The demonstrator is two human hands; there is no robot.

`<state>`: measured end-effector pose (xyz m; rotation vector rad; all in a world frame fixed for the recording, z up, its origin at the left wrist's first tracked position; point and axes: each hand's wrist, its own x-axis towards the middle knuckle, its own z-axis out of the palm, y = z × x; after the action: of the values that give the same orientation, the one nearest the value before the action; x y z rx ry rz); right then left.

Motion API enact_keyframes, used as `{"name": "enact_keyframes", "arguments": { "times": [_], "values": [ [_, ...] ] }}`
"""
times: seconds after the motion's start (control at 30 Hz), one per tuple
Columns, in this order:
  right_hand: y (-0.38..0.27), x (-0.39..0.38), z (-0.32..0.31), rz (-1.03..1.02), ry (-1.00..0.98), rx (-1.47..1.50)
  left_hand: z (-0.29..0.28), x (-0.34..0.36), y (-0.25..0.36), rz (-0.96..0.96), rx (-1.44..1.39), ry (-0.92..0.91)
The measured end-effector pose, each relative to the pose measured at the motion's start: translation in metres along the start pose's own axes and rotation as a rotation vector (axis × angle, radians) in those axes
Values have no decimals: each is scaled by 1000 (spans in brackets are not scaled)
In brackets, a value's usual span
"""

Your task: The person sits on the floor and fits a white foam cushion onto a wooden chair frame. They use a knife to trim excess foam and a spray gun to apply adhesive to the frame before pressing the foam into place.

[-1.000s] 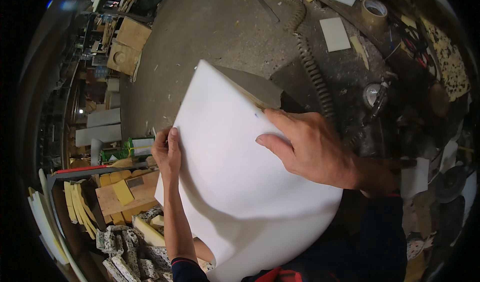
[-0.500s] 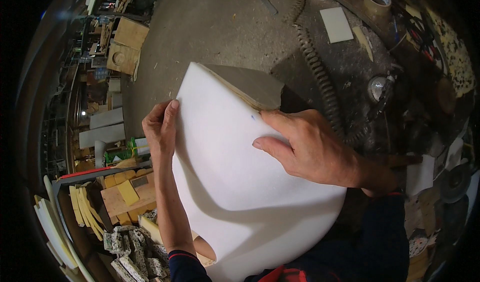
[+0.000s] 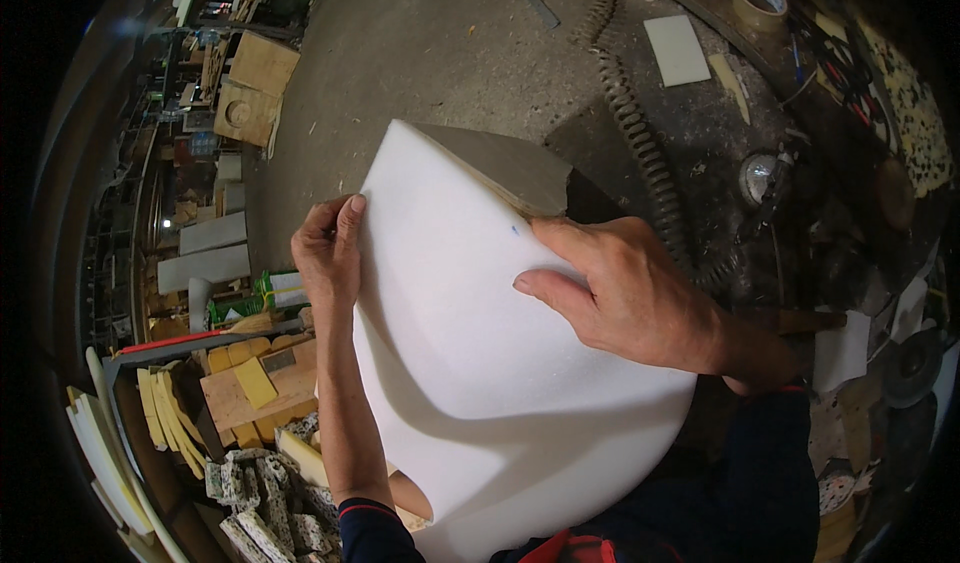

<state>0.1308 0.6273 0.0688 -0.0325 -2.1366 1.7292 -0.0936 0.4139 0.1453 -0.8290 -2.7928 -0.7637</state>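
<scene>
A large white foam sheet (image 3: 470,383) bends over a grey board-like block (image 3: 500,168) in front of me. My left hand (image 3: 328,253) grips the sheet's left edge, fingers curled around it. My right hand (image 3: 625,293) lies flat on the sheet's upper right, pressing it down near the block's edge, thumb pointing left. The sheet hides most of the block and whatever lies beneath.
A coiled grey hose (image 3: 640,133) runs across the dusty bench at the right. A tape roll (image 3: 760,3) and a white tile (image 3: 676,50) lie at the top right. Yellow foam strips (image 3: 165,413) and speckled blocks (image 3: 260,513) are stacked at the lower left. Wooden boards (image 3: 250,88) stand on the concrete floor.
My left hand has slid up along the sheet's left edge and curled around it. The sheet has shifted slightly; my right hand stays pressed on it.
</scene>
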Motion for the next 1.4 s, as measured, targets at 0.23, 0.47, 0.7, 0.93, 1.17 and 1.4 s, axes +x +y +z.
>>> {"name": "enact_keyframes", "arguments": {
  "times": [0.23,0.47,0.7,0.93,1.17,1.4],
  "values": [
    [2,0,0,37,-20,21,4,-2,1,36,127,18],
    [5,-5,2,25,18,9,11,-3,-1,153,179,67],
    [6,-8,5,47,39,-6,23,-21,10,210,338,225],
    [12,-12,5,107,43,-30,23,-26,11,209,401,224],
    [17,-11,7,169,36,-41,22,-23,6,117,354,174],
    [30,-8,13,290,85,-29,26,-25,4,74,219,174]
  ]
}}
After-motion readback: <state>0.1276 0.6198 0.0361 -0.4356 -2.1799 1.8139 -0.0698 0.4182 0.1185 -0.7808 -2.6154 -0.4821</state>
